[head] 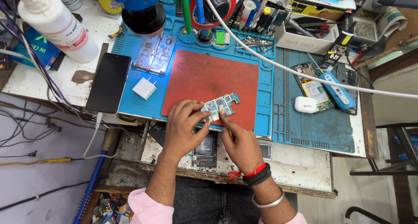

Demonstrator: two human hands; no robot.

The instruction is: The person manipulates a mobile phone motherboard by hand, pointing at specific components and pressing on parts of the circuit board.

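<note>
A small blue circuit board (223,105) is held over the front edge of a red mat (209,78). My left hand (183,128) grips the board's left end between thumb and fingers. My right hand (238,141) pinches the board's lower middle with its fingertips; a red thread, a black band and a metal bangle sit on that wrist. Below my hands a dark phone part (207,151) lies on the worn bench top.
A blue work mat (300,128) covers the bench. On it: a white charger plug (144,88), a metal holder plate (154,54), an opened phone (312,85), a blue tool (336,90), a white earbud case (305,104). A black phone (109,82) and white bottle (56,23) stand left. A microscope head (143,10) hangs above.
</note>
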